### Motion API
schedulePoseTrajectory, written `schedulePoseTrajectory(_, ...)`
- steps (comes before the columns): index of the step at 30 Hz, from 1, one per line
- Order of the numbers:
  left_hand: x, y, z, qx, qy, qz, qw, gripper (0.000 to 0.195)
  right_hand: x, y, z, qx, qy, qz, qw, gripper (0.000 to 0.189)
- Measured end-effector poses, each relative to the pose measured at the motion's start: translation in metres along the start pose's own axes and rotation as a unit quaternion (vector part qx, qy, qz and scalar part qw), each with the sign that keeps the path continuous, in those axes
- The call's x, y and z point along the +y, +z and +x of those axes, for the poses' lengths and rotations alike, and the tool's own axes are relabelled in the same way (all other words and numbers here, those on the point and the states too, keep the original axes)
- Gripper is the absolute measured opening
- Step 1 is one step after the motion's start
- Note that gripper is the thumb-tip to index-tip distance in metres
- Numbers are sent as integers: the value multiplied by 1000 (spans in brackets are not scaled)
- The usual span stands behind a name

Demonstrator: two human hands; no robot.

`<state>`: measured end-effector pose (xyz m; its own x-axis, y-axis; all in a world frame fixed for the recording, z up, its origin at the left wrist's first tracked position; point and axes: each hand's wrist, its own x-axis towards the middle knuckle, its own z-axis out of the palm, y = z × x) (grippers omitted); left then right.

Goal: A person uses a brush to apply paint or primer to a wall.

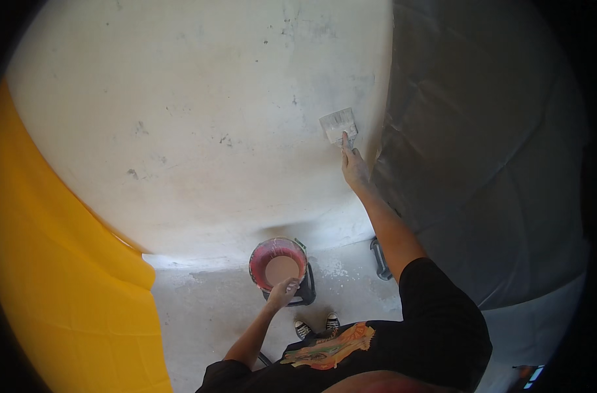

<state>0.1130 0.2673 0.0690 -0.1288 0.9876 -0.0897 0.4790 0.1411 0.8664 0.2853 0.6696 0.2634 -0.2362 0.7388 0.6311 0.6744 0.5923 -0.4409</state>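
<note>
My right hand [355,169] grips a wide putty knife [339,125], its index finger stretched along the blade. The blade is smeared with pale compound and lies at or close to the wall [205,98], near the wall's right edge. Lower down, my left hand [282,293] has its fingers curled in front of the near rim of a red-lined bucket [259,267]. Whether those fingers hold the rim or something small is hidden. Inside the bucket is a smooth pinkish-beige mix [282,270]. Dried smears streak its inner wall.
Beneath the bucket is a black stand [306,294]. A yellow sheet [72,275] hangs at left, a dark grey sheet [475,147] at right. Another black object [381,260] sits at the wall's foot. White specks mark the concrete floor [205,314] near my shoes [303,329].
</note>
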Motion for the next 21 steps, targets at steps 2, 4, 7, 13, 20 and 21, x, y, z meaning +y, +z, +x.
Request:
schedulePoseTrajectory(2, 37, -13, 36, -22, 6, 46, 999, 28, 19, 1, -24, -33, 24, -24, 999, 61)
schedulePoseTrajectory(4, 57, -19, 79, -27, 92, 50, 994, 29, 22, 8, -45, 4, 24, -9, 1000, 60)
schedulePoseTrajectory(7, 104, -11, 150, -8, 74, -119, 990, 30, 5, 14, -65, 62, 46, 51, 996, 57)
schedulePoseTrajectory(13, 276, -26, 255, 35, 41, -256, 965, 71, -52, -45, 21, 96, 14, 159, 983, 53)
schedulePoseTrajectory(20, 440, -115, 314, 64, 137, -383, 911, 71, -103, -125, 143, 110, -21, 184, 977, 56)
schedulePoseTrajectory(21, 445, -118, 318, 80, 125, -374, 915, 69, -101, -123, 152, 122, -26, 187, 974, 58)
